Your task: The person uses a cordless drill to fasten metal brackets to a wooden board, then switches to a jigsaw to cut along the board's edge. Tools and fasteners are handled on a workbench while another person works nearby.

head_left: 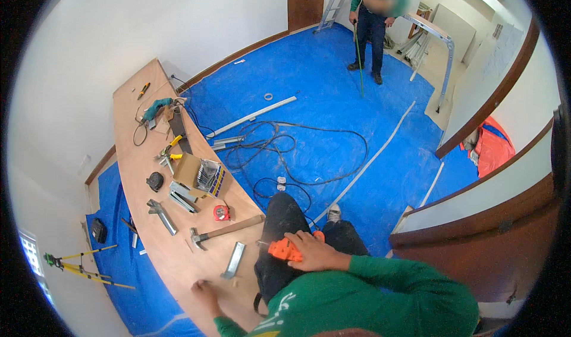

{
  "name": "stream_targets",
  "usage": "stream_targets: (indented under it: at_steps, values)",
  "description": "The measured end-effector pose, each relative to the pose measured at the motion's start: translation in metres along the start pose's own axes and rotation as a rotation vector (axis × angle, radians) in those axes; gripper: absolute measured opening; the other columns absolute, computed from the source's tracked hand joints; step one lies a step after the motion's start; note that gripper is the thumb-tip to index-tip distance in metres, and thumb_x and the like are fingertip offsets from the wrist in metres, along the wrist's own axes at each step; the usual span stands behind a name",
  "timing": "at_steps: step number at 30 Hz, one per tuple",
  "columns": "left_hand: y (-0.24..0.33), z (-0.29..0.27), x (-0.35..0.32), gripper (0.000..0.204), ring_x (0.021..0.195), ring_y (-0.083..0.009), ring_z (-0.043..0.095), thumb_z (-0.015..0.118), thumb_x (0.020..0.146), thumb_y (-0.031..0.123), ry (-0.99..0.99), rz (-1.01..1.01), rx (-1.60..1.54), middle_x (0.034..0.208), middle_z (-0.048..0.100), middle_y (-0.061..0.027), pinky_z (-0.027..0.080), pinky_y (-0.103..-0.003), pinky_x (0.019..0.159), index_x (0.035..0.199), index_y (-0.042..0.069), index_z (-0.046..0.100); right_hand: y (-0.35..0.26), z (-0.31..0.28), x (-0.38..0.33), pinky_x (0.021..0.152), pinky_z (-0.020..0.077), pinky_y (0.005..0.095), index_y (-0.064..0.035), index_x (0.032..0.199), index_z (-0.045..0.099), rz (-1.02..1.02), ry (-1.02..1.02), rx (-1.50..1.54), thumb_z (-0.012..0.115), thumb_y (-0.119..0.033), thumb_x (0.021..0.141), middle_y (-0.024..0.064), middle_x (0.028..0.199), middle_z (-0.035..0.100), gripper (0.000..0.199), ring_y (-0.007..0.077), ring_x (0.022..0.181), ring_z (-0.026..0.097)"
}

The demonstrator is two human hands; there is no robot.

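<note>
My right hand (314, 251) is closed round an orange power drill (284, 250), which lies across my thigh with its grey tip toward the wooden board. My left hand (205, 294) is low over the board (178, 265), its fingers curled down; whatever they hold, if anything, does not show. A short metal channel piece (234, 259) lies between my left hand and the drill. Beyond it are a claw hammer (229, 232) with a wooden handle and a red tape measure (221, 212).
An opened box of metal parts (205, 176), tin snips (171, 148) and a teal power tool (157, 108) lie farther along the board. Black cable (321, 129) loops over the blue sheet (333, 93). A yellow-legged tripod (89, 271) stands left; another person (373, 27) stands far off.
</note>
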State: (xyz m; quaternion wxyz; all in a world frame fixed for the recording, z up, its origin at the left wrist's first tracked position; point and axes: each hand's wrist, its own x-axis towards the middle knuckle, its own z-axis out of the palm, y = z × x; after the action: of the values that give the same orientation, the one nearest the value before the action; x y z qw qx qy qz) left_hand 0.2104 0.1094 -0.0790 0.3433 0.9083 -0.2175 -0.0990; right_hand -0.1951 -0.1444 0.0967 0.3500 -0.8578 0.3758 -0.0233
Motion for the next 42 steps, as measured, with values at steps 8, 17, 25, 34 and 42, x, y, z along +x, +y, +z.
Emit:
stream_targets:
  at_steps: [8,17,25,34,42]
  values:
    - [0.012,0.034,0.027,0.033,0.086,-0.0335,0.064,0.062,0.104,0.031,0.091,0.103,0.046,0.092,0.068,-0.0166,0.050,-0.048,0.077,0.095,0.000,0.069,0.008,0.016,0.008,0.105,0.0462,0.0594,-0.0016,0.156,0.040,-0.096,0.150,-0.129,0.082,-0.046,0.084,0.0253,0.138,0.056,0.094,0.0449,0.129,0.057]
    - [0.055,0.028,0.022,0.025,0.103,-0.0358,0.066,0.065,0.105,0.028,0.114,0.018,0.089,0.107,0.071,-0.0158,0.052,-0.047,0.094,0.106,0.005,0.075,-0.003,0.006,0.009,0.111,0.0422,0.0585,-0.0029,0.159,0.039,0.003,0.007,0.009,0.085,-0.037,0.084,0.0234,0.138,0.054,0.095,0.0442,0.130,0.055]
    - [0.062,0.002,0.054,0.030,0.103,-0.0374,0.068,0.071,0.102,0.026,0.090,0.020,0.070,0.113,0.069,-0.0213,0.055,-0.047,0.092,0.118,0.000,0.071,-0.005,0.004,0.014,0.110,0.0436,0.0583,-0.0022,0.158,0.039,-0.007,0.000,0.017,0.085,-0.033,0.084,0.0238,0.136,0.055,0.092,0.0455,0.128,0.056]
    - [0.062,0.000,0.032,0.024,0.099,-0.0417,0.068,0.075,0.096,0.017,-0.068,0.268,0.275,0.105,0.070,-0.0226,0.055,-0.049,0.088,0.110,-0.002,0.069,-0.013,0.009,0.014,0.109,0.0445,0.0571,-0.0020,0.157,0.040,0.003,0.021,-0.060,0.085,-0.035,0.084,0.0242,0.137,0.054,0.092,0.0457,0.128,0.056]
    - [0.161,-0.031,-0.011,0.029,0.094,-0.0203,0.065,0.057,0.112,0.027,-0.292,0.078,-0.315,0.096,0.068,-0.0103,0.053,-0.035,0.089,0.112,-0.001,0.065,-0.007,-0.001,0.017,0.109,0.0479,0.0549,0.0038,0.154,0.042,0.106,-0.036,0.178,0.087,-0.040,0.083,0.0260,0.137,0.055,0.094,0.0464,0.130,0.057]
